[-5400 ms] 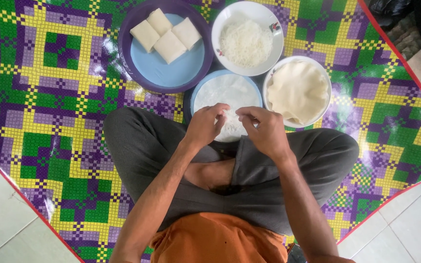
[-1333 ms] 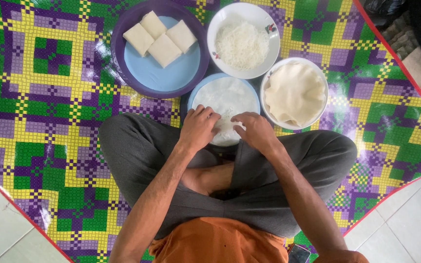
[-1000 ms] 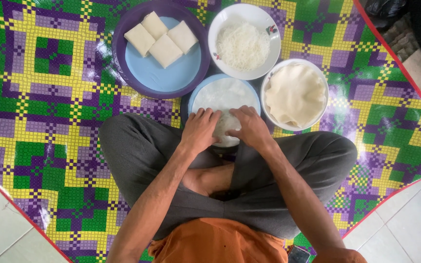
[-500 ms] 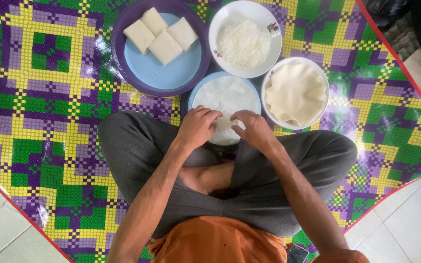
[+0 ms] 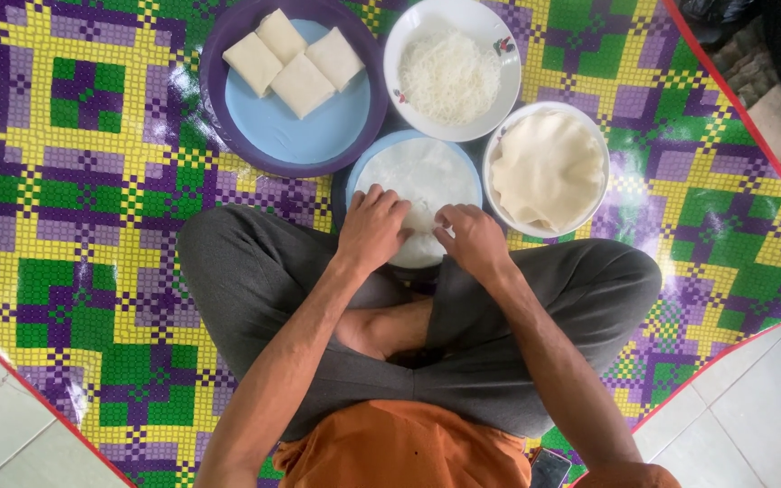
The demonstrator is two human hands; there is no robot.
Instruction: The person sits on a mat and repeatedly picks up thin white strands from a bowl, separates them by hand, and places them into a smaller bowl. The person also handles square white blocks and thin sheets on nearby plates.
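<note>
White round wrapper (image 5: 419,181) on a blue plate (image 5: 360,172), lay directly under both hands: left hand (image 5: 372,228) and right hand (image 5: 472,239), fingers curled, pinched its near edge, equally close.

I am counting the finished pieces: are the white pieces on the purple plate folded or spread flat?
Folded. The three white pieces lie as small closed squares at the far side of the purple plate.

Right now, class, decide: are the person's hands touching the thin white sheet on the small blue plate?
Touching. The head view shows both the left hand and the right hand with fingers pressed onto the thin white sheet, with no gap visible.
</note>
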